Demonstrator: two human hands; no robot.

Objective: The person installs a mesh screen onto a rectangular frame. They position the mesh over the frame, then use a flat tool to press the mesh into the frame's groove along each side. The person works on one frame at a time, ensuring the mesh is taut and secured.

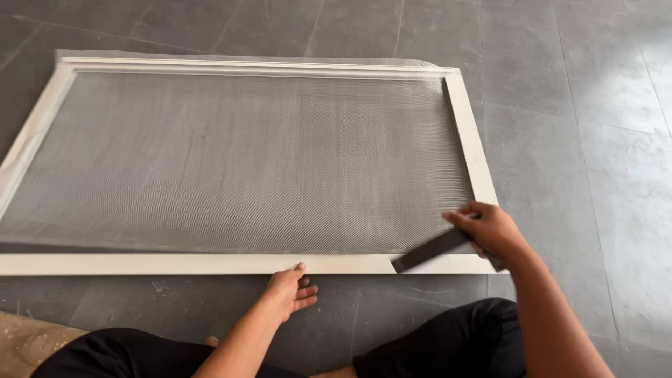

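White frame (210, 264) w/ grey mesh (238, 161) lies flat on the grey tiled floor (574, 140). Right hand (490, 229), fingers closed around a dark flat tool (430, 252), holds it slanted over the frame's near right corner, tip touching the near rail. Left hand (288, 290) rests on the floor just beside the near rail, fingers loosely curled, holding nothing, 1 fingertip touching the rail. Black-trousered knees at the bottom edge.
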